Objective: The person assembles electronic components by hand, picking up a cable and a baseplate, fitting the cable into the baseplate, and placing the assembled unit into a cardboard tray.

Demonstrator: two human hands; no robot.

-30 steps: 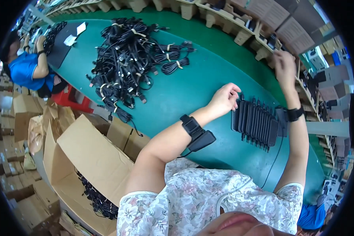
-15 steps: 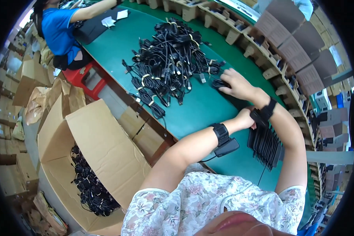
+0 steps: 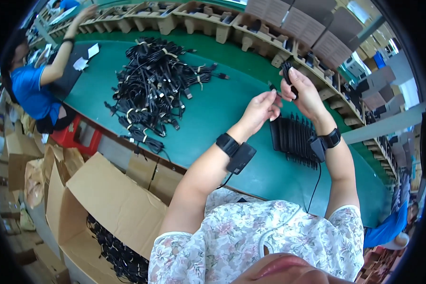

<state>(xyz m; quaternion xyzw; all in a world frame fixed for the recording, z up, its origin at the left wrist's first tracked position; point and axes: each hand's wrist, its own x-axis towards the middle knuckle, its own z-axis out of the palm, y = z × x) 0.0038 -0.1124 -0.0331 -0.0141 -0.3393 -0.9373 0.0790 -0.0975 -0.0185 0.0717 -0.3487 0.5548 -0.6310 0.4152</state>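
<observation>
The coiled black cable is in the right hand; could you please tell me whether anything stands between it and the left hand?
Only curled fingers of the right hand, alongside the coiled black cable, and a small dark piece by the left hand; nothing larger visible stands between.

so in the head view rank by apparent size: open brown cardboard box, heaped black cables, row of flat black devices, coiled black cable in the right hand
Largest first:
Open brown cardboard box
Heaped black cables
Row of flat black devices
Coiled black cable in the right hand
</observation>
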